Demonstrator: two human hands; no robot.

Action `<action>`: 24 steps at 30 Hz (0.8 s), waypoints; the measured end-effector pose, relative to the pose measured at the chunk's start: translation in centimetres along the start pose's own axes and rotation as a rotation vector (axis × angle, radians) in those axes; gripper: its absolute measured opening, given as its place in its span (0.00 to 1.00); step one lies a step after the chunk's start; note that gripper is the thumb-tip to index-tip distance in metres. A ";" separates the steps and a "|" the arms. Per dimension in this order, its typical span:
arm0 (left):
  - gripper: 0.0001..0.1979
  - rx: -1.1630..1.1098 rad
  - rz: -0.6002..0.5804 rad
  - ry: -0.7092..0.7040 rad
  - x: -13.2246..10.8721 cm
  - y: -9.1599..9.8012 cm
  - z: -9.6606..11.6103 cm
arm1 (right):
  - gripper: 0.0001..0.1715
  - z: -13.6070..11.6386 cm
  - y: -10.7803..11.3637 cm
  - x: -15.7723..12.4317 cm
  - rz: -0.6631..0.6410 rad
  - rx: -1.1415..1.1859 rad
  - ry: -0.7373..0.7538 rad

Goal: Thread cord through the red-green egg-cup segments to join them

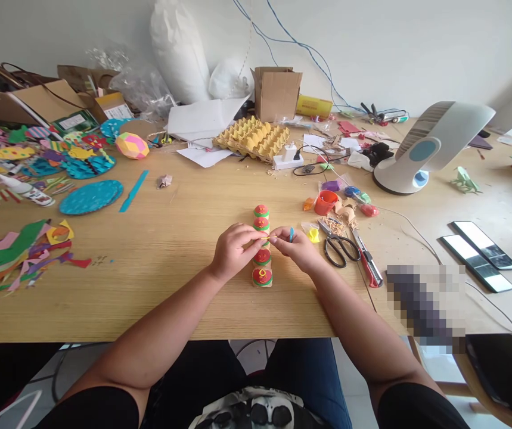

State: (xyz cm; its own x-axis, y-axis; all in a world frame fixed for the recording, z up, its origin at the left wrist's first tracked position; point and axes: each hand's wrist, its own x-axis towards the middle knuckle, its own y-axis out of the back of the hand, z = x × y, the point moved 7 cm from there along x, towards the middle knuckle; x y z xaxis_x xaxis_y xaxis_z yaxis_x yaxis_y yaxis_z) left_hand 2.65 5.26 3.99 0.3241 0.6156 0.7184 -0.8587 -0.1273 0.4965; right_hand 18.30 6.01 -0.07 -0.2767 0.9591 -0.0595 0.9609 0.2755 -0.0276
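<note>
- We see a pale wooden table (184,208) bearing a row of red-and-green pieces (262,257).
- Left of the row, we find a blue strip (134,191), blue discs (89,197) and coloured paper scraps (12,250).
- Beyond the row, we see yellow egg trays (256,137).
- Right of the row, we have black-handled scissors (333,237) and a red utility knife (369,259); farther right, a white fan (425,146).
</note>
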 end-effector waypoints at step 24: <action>0.05 -0.021 -0.019 -0.002 0.0 -0.4 0.0 | 0.29 0.6 0.1 0.2 -0.021 -0.052 -0.022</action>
State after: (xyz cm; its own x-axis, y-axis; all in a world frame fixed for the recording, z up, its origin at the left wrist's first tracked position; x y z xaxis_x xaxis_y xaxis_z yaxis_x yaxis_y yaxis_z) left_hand 2.97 5.31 3.78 0.3407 0.6163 0.7100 -0.8605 -0.0999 0.4996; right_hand 18.32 6.23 -0.67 -0.2963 0.9517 -0.0811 0.9540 0.2990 0.0229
